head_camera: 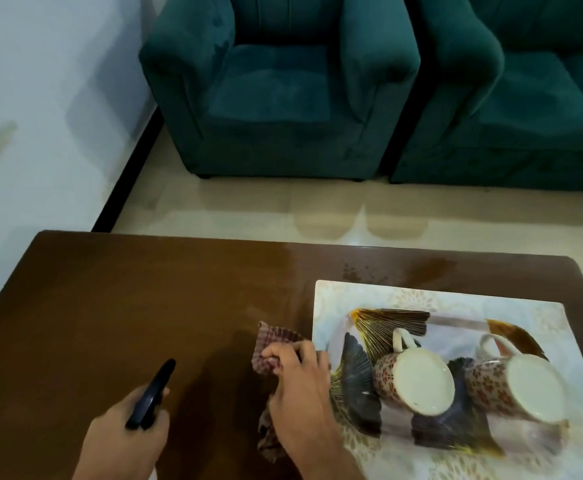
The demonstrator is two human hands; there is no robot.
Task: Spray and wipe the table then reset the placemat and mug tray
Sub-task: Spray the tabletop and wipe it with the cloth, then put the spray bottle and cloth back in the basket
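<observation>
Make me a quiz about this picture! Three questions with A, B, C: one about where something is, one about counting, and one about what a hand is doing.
1. Where is the mug tray?
A. On the placemat, at the table's right side
B. On the green armchair
C. On the floor

2. How many mugs are on the tray?
A. One
B. Two
C. Four

3. What is the right hand doing?
A. Lifting a mug
B. Hanging free of everything
C. Pressing a checked cloth on the table

Answers:
1. A: the tray lies on the pale placemat on the brown table.
2. B: one mug and a second mug lie on their sides, open mouths toward the camera.
3. C: the fingers are closed over the cloth beside the placemat, while the left hand holds a dark sprayer.
</observation>
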